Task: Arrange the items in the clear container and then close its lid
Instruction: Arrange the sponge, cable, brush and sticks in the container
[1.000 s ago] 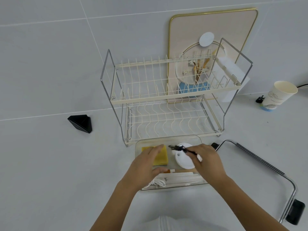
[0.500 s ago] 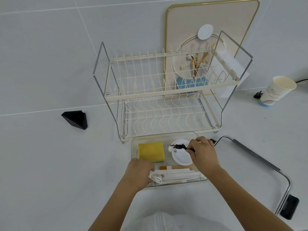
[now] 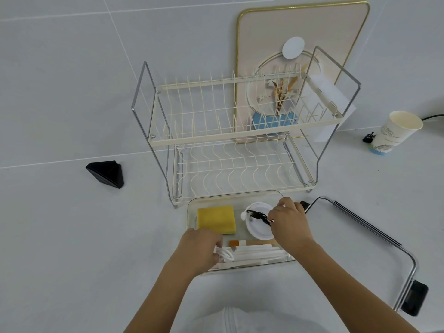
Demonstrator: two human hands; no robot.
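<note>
The white bench [image 3: 60, 248] is carrying everything here. At the back a two-level wire dish rack [image 3: 240, 131] is standing, and behind it a decorated board with a gold edge [image 3: 300, 27] is leaning on the wall. To the right of the rack a paper cup [image 3: 396, 132] is standing, and a metal frame with a black handle [image 3: 384, 239] is lying near the right edge of the bench. A black triangular object [image 3: 107, 174] is lying to the left of the rack.

The clear container [image 3: 236, 197] is sitting just in front of the rack, with no lid on it. Inside it, a yellow sponge [image 3: 216, 219] is lying at the back left and a white round lid [image 3: 258, 225] at the back right. Along the front wall some long white sticks [image 3: 259, 253] are lying, with a small orange and white piece [image 3: 237, 243] just behind them.

The left hand [image 3: 198, 249] is resting at the front left corner of the container, its grip closing on a coiled white cable [image 3: 224, 254]. The right hand [image 3: 288, 223] is over the right side of the container, its fingers pinching a small black cable [image 3: 258, 215] that is lying across the white round lid.
</note>
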